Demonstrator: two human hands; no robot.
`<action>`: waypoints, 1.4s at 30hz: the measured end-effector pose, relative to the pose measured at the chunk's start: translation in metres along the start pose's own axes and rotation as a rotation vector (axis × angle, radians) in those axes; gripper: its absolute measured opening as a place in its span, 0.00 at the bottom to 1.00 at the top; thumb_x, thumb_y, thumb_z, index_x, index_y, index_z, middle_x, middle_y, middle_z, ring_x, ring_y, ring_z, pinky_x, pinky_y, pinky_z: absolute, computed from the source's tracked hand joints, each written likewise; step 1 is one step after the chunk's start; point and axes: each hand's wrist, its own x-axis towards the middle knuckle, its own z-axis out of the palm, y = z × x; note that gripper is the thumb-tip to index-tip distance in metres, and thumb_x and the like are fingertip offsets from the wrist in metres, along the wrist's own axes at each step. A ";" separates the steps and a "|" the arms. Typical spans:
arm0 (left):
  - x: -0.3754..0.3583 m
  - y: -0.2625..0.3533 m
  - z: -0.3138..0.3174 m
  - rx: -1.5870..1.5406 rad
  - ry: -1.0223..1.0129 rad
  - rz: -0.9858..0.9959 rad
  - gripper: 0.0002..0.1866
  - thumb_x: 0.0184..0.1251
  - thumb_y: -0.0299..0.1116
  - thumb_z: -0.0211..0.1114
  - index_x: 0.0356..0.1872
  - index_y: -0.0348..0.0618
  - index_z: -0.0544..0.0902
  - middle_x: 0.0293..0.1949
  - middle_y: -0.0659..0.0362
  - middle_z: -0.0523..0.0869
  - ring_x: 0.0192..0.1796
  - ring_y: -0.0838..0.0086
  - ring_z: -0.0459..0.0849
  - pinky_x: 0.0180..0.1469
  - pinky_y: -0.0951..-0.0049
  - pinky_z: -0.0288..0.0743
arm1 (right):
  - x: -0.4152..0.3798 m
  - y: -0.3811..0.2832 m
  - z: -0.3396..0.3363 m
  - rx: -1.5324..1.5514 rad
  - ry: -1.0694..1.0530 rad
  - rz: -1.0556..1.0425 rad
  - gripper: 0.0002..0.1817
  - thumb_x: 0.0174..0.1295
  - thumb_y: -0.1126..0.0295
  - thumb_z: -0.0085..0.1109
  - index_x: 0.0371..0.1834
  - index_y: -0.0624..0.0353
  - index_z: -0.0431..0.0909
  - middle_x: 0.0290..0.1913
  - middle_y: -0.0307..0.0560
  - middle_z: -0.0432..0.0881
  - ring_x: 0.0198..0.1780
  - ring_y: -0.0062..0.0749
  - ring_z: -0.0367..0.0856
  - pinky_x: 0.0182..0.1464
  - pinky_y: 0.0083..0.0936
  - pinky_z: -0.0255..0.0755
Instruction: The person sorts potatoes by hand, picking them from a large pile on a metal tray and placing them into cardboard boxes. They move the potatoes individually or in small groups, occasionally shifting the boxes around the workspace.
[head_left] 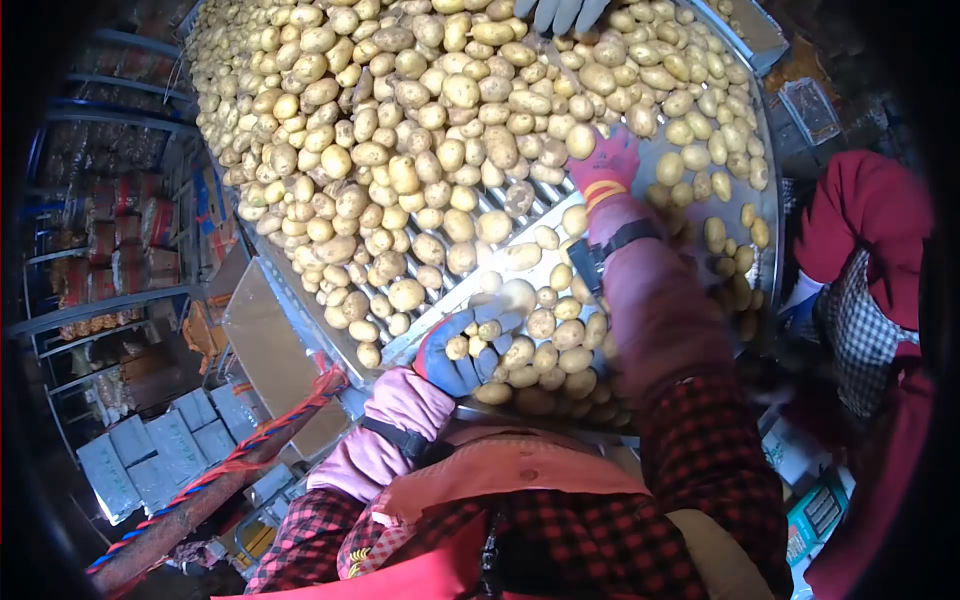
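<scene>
My left hand [462, 352], in a blue-grey glove with red edging, is curled around small potatoes [488, 330] at the lower end of the sorting table. A motion-blurred potato [518, 295] is by its fingertips. Farther up, my right hand [608, 162], in a pink-red glove with a yellow band, reaches to the edge of the heap. A pale potato [580, 141] sits at its thumb side, apparently gripped; the fingertips are partly hidden. Below the slats, a separate section holds many loose potatoes [545, 355].
A large potato heap [400, 120] covers the metal slats [545, 205]. Another person's grey-gloved hand [565, 12] is at the top edge. A person in a red sleeve [865, 215] stands right. A rope-wrapped bar [225, 480] crosses lower left, near stacked boxes [165, 455].
</scene>
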 end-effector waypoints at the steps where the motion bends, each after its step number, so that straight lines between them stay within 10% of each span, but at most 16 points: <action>1: -0.005 -0.003 -0.001 -0.023 0.021 -0.011 0.26 0.75 0.39 0.49 0.69 0.36 0.64 0.64 0.43 0.72 0.50 0.64 0.79 0.39 0.78 0.79 | 0.007 -0.001 -0.031 -0.085 -0.265 -0.046 0.31 0.50 0.42 0.63 0.59 0.36 0.75 0.61 0.48 0.70 0.65 0.49 0.64 0.61 0.46 0.66; 9: -0.031 0.003 0.003 0.078 0.005 0.116 0.27 0.76 0.40 0.49 0.70 0.35 0.64 0.63 0.45 0.74 0.50 0.67 0.80 0.38 0.79 0.80 | 0.023 0.043 0.010 -0.060 -0.075 -0.310 0.27 0.55 0.61 0.65 0.61 0.39 0.73 0.53 0.53 0.78 0.54 0.50 0.77 0.56 0.43 0.71; 12: -0.042 0.002 0.003 -0.084 -0.156 0.100 0.29 0.75 0.41 0.49 0.70 0.34 0.63 0.66 0.45 0.72 0.56 0.63 0.79 0.50 0.71 0.81 | 0.021 0.049 0.015 0.244 -0.040 -0.113 0.29 0.54 0.66 0.66 0.62 0.45 0.74 0.50 0.53 0.81 0.47 0.43 0.82 0.49 0.37 0.76; 16: -0.030 -0.010 0.012 0.134 -0.056 0.273 0.28 0.73 0.44 0.50 0.67 0.36 0.67 0.66 0.47 0.71 0.69 0.54 0.69 0.74 0.56 0.57 | -0.013 0.048 0.003 0.857 -0.025 0.108 0.26 0.56 0.69 0.65 0.61 0.50 0.76 0.43 0.45 0.82 0.41 0.27 0.80 0.39 0.22 0.76; 21: 0.017 -0.014 0.009 0.106 -0.153 0.372 0.16 0.72 0.37 0.53 0.55 0.40 0.74 0.55 0.51 0.77 0.63 0.56 0.73 0.69 0.57 0.63 | -0.161 0.001 0.032 1.463 -0.354 -0.050 0.15 0.61 0.77 0.59 0.52 0.61 0.75 0.42 0.38 0.80 0.43 0.24 0.78 0.43 0.22 0.76; 24: 0.015 -0.004 0.001 0.236 -0.178 0.361 0.23 0.74 0.44 0.48 0.63 0.40 0.70 0.62 0.50 0.74 0.65 0.57 0.71 0.69 0.56 0.63 | -0.207 -0.091 -0.125 0.759 -0.167 -0.471 0.20 0.46 0.62 0.71 0.46 0.48 0.82 0.55 0.52 0.78 0.56 0.45 0.78 0.57 0.38 0.73; 27: 0.019 -0.005 -0.057 0.498 -0.132 0.450 0.30 0.74 0.50 0.46 0.69 0.41 0.65 0.66 0.48 0.70 0.67 0.54 0.69 0.69 0.52 0.63 | -0.229 -0.096 -0.154 0.521 -0.124 -0.674 0.19 0.45 0.66 0.68 0.45 0.47 0.82 0.54 0.50 0.79 0.57 0.49 0.77 0.60 0.33 0.70; 29: 0.002 -0.009 -0.024 -0.225 -0.226 0.192 0.31 0.73 0.52 0.47 0.69 0.42 0.66 0.66 0.48 0.71 0.67 0.54 0.70 0.68 0.49 0.63 | -0.223 -0.074 -0.157 0.674 -0.358 -0.682 0.20 0.49 0.62 0.69 0.46 0.54 0.81 0.57 0.49 0.76 0.59 0.43 0.75 0.62 0.32 0.68; 30: -0.001 -0.011 -0.013 -0.107 -0.231 0.282 0.31 0.72 0.52 0.49 0.69 0.46 0.66 0.67 0.47 0.70 0.68 0.53 0.69 0.68 0.47 0.63 | -0.207 -0.052 -0.156 0.859 -0.538 -0.677 0.19 0.52 0.62 0.68 0.46 0.56 0.81 0.56 0.48 0.76 0.59 0.41 0.75 0.60 0.31 0.70; 33: -0.010 -0.004 -0.016 -0.681 -0.370 0.036 0.28 0.73 0.51 0.48 0.70 0.50 0.67 0.69 0.50 0.67 0.68 0.58 0.68 0.67 0.52 0.65 | -0.202 -0.022 -0.183 1.543 -0.438 0.266 0.23 0.58 0.59 0.68 0.51 0.64 0.77 0.50 0.48 0.78 0.53 0.33 0.78 0.56 0.31 0.74; 35: -0.016 0.003 -0.017 -0.798 -0.364 0.004 0.28 0.73 0.50 0.48 0.71 0.52 0.66 0.70 0.49 0.66 0.68 0.58 0.67 0.65 0.54 0.67 | -0.177 0.025 -0.192 1.764 -0.391 0.408 0.17 0.65 0.62 0.61 0.50 0.63 0.77 0.49 0.45 0.79 0.50 0.24 0.78 0.49 0.25 0.76; 40: -0.021 0.008 -0.025 -0.369 -0.334 0.192 0.29 0.72 0.47 0.50 0.72 0.49 0.64 0.69 0.47 0.66 0.66 0.54 0.69 0.63 0.49 0.68 | -0.126 0.099 -0.134 -0.123 -0.574 -0.144 0.21 0.57 0.59 0.65 0.54 0.49 0.78 0.53 0.48 0.81 0.50 0.41 0.81 0.50 0.39 0.76; 42: -0.023 0.008 -0.026 -0.308 -0.339 0.212 0.30 0.71 0.47 0.52 0.72 0.49 0.63 0.70 0.46 0.65 0.65 0.54 0.70 0.62 0.48 0.70 | -0.128 0.089 -0.125 -0.251 -0.483 -0.262 0.19 0.55 0.57 0.66 0.49 0.48 0.80 0.50 0.49 0.81 0.50 0.46 0.81 0.52 0.40 0.75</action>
